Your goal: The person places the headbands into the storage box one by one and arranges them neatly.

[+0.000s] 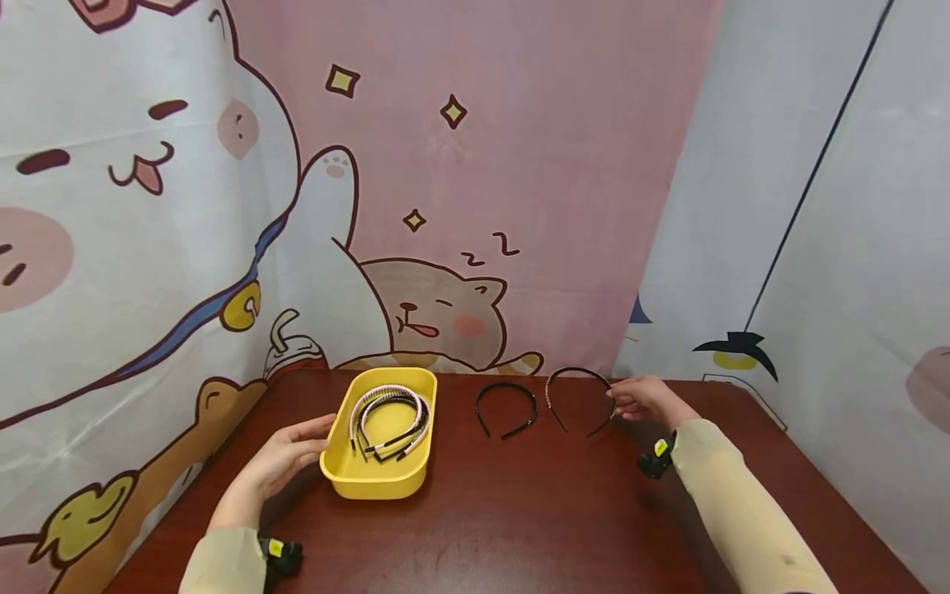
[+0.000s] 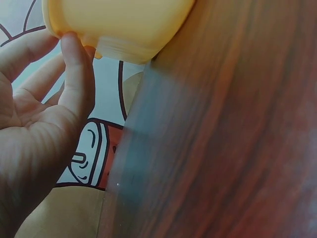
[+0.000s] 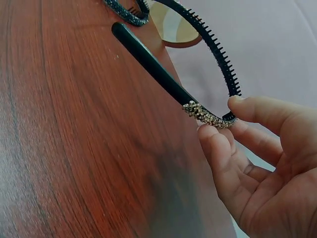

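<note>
A yellow plastic basin (image 1: pixel 378 487) sits at the left of the table, with several black and white headbands (image 1: pixel 393 396) nested in it. My left hand (image 1: pixel 285 454) pinches the basin's left rim between thumb and fingers, close up in the left wrist view. At the right, the fingertips of my right hand (image 1: pixel 646 400) pinch one side of a black headband (image 1: pixel 579 370). That band carries gold-coloured glittering stones (image 3: pixel 210 116) near the grip and small inner teeth. A second black headband (image 1: pixel 507 384) lies on the table between the basin and the held one.
The dark red-brown wooden table (image 1: pixel 519 511) reaches back to a cloth backdrop (image 1: pixel 564 206) printed with cartoon animals. More of this cloth hangs along the left and right sides. Each wrist wears a small black camera (image 1: pixel 282 554).
</note>
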Tool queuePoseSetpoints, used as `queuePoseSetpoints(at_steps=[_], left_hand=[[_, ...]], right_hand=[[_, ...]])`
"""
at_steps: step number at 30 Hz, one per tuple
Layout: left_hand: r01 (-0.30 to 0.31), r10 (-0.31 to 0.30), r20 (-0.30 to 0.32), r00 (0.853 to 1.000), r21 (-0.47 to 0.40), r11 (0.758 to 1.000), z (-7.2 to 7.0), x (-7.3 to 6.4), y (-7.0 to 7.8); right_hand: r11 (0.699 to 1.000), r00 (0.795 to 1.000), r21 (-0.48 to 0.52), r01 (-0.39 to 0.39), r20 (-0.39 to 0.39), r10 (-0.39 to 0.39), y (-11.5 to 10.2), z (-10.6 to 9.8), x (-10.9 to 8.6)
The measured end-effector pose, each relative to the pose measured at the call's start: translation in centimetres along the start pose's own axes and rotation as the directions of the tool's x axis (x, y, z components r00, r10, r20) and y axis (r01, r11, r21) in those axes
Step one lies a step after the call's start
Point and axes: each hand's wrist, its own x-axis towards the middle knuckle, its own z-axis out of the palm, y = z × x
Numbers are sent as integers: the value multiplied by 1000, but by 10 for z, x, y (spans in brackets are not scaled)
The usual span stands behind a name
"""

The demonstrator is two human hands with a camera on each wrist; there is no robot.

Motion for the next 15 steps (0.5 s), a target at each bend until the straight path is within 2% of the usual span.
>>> queuePoseSetpoints(at_steps=[15], left_hand=[[15,-15,-15,1000,-8,1000,1,0,0]], right_hand=[[1000,1000,17,15,20,-15,-11,27,3]])
